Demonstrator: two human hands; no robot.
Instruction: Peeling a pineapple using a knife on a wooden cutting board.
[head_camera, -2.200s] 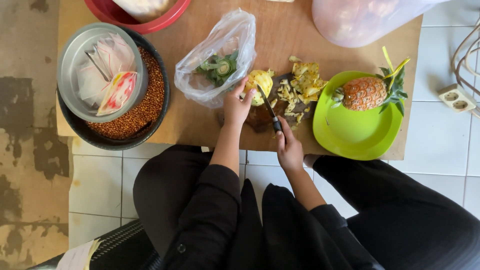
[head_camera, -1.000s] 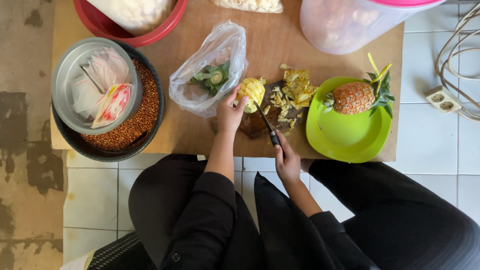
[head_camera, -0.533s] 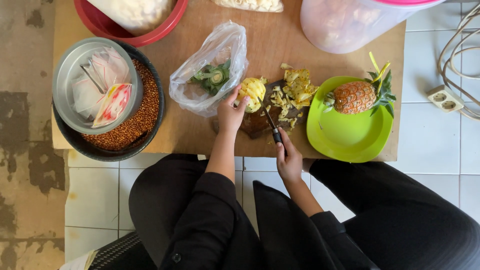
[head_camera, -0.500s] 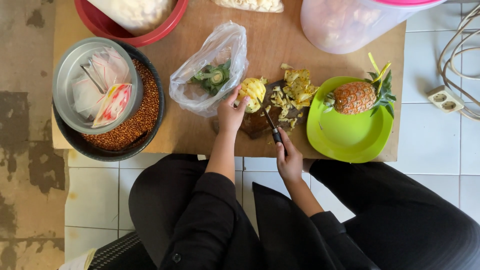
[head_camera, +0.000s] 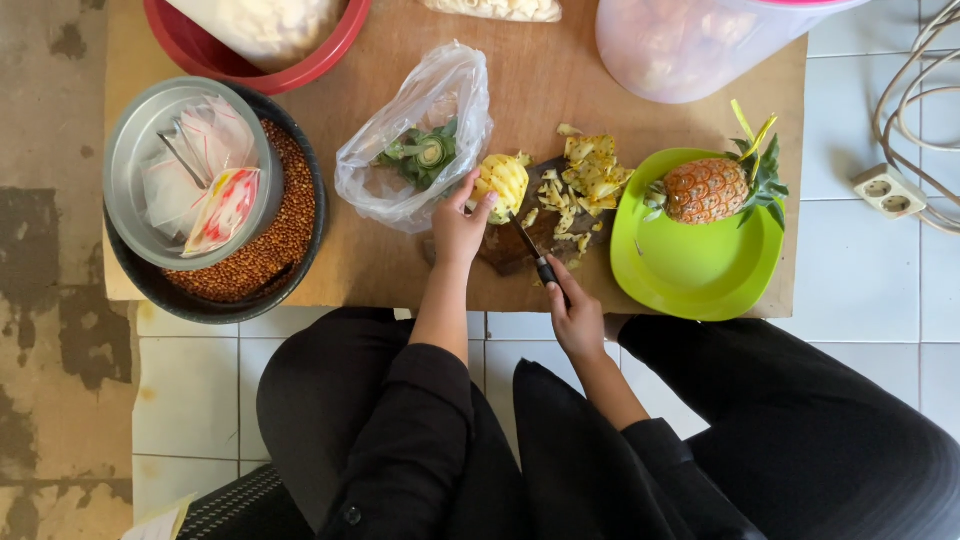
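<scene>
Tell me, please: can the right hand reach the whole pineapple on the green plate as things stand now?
Probably yes. The whole pineapple lies uncovered on the green plate, with nothing between it and the right hand. But that hand holds the knife, so it would need freeing first.

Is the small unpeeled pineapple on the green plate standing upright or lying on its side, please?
Lying on its side: the small unpeeled pineapple rests lengthwise on the green plate, crown pointing right.
</scene>
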